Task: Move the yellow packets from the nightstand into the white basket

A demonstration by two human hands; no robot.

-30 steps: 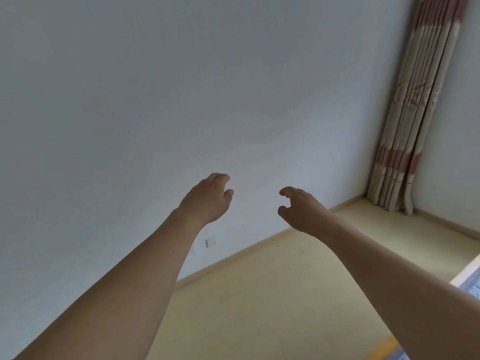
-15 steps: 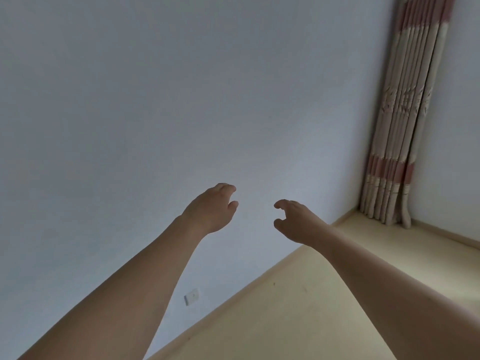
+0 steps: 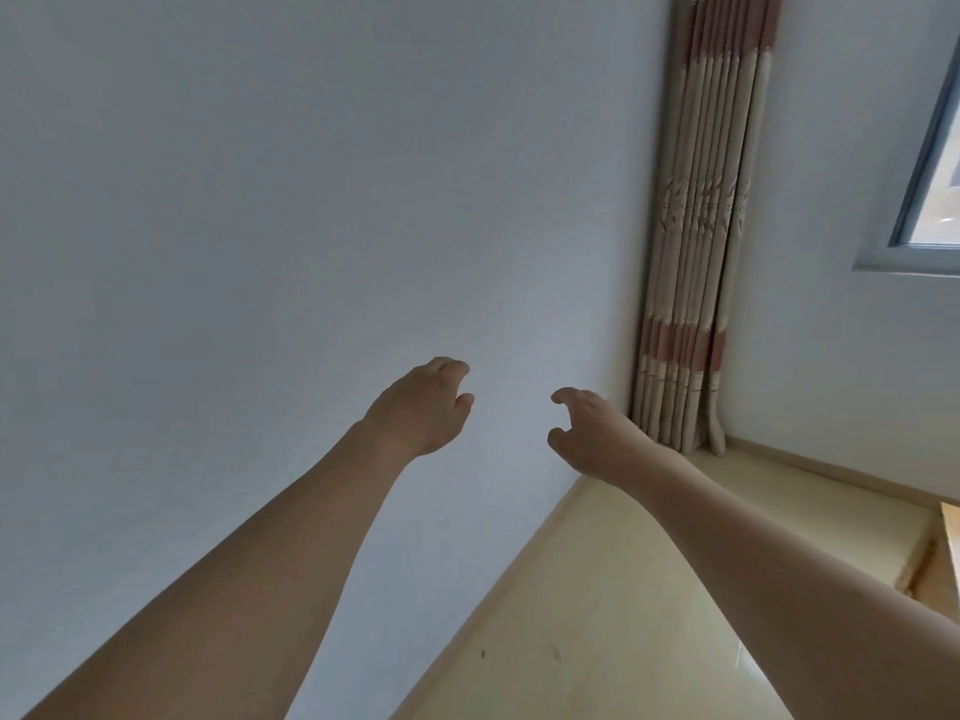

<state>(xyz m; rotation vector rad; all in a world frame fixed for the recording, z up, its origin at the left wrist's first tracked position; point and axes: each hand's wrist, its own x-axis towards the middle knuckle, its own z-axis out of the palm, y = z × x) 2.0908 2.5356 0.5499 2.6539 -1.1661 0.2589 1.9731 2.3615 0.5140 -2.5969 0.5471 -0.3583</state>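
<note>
Both of my arms stretch forward in front of a bare pale wall. My left hand [image 3: 423,407] hangs in the air at mid-frame with its fingers loosely curled, holding nothing. My right hand [image 3: 592,433] is a little to its right, fingers also loosely curled and empty. No yellow packets, nightstand or white basket show in this view.
A striped beige and pink curtain [image 3: 696,241] hangs in the room corner at the right. A window frame [image 3: 930,189] is at the far right edge. Pale yellow floor [image 3: 623,589] lies below, with a wooden edge [image 3: 948,553] at the right border.
The view has swung right and upward: the curtain moved toward the middle, the window came into sight, the wall socket left the frame. Both hands keep their loose pose.
</note>
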